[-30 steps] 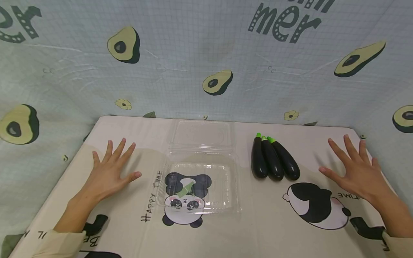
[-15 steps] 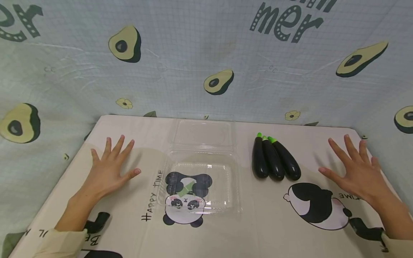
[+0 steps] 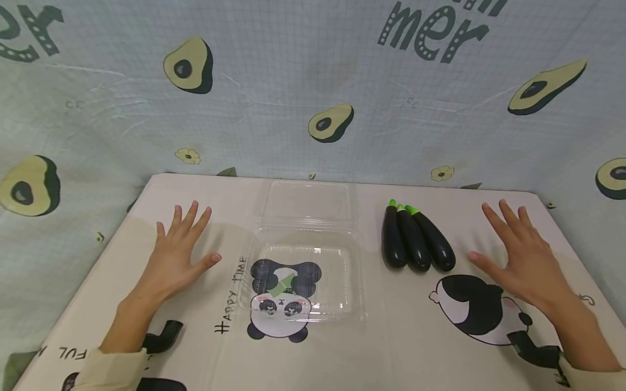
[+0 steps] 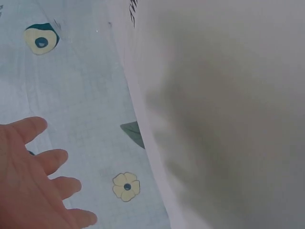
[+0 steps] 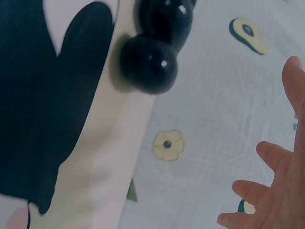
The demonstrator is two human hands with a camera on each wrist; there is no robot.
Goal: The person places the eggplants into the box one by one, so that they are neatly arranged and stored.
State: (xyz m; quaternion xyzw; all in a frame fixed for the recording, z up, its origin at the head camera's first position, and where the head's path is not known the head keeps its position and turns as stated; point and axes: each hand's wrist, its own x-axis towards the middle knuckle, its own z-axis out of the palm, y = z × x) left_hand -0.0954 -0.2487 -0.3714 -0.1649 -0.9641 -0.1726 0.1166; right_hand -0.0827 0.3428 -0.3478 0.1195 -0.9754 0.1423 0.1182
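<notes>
My left hand hovers with spread fingers over the left part of the table, holding nothing. To its right lies a clear plastic clamshell box, its lid folded back toward the rear edge. Right of the box, three dark eggplants with green stems lie side by side: a left one, a middle one and a right one. My right hand, fingers spread and holding nothing, is to the right of them, apart from them. In the right wrist view, rounded eggplant ends show near the top.
A pale cloth printed with panda figures covers the table. Behind it and at both sides hangs a light blue curtain with avocado prints. A dark band shows at the left wrist, and another at the right.
Both hands have moved inward: the left a little to the right, the right a little to the left. The box and the eggplants stay where they were.
</notes>
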